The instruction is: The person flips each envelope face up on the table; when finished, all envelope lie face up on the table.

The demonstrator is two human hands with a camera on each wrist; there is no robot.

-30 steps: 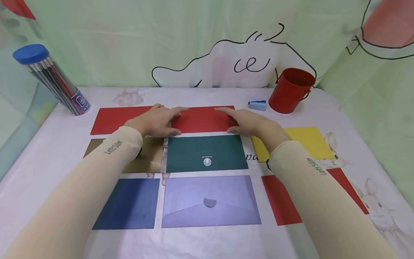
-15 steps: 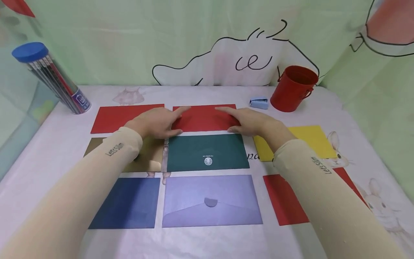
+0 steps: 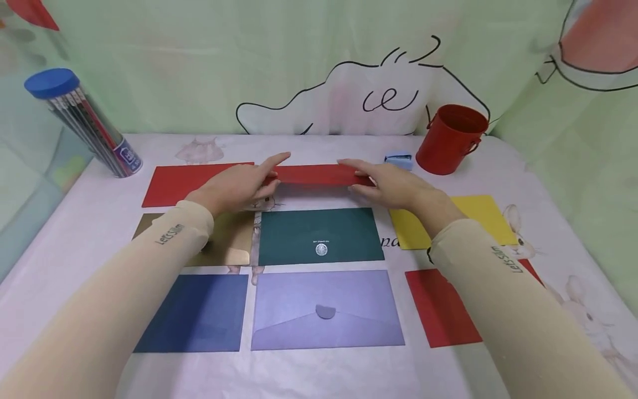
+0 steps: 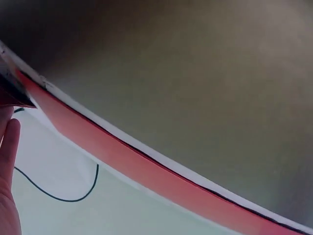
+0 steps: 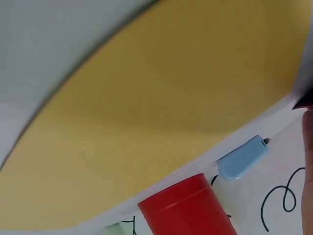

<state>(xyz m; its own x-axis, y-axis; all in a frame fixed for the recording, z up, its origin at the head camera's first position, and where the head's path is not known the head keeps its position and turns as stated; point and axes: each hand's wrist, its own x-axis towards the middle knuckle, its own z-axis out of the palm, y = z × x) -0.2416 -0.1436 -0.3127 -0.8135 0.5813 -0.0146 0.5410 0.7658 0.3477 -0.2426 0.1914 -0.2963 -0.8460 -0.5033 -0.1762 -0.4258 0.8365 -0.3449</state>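
Both hands hold a red envelope [image 3: 319, 174] at the back middle of the table, its face tipped so that it looks like a narrow strip. My left hand [image 3: 231, 185] pinches its left end between thumb and fingers, and my right hand [image 3: 394, 185] pinches the right end. Below it, the tablecloth print shows in front of the green envelope [image 3: 321, 235]. In the left wrist view a dark corner of the held envelope [image 4: 12, 95] meets the fingers [image 4: 7, 166]. At the right wrist view's edge, another corner of it [image 5: 306, 101] sits at a finger.
Around lie another red envelope [image 3: 194, 180], a gold one [image 3: 229, 244], a blue one [image 3: 199, 316], a lilac one [image 3: 326, 327], a yellow one [image 3: 473, 216] and a red one [image 3: 443, 316]. A red bucket [image 3: 446, 147], light-blue stapler [image 3: 399, 160] and pencil tub [image 3: 92, 133] stand behind.
The middle red envelope lay flat with both hands at its ends; now its near edge is raised and it is tilted. The other envelopes have stayed put.
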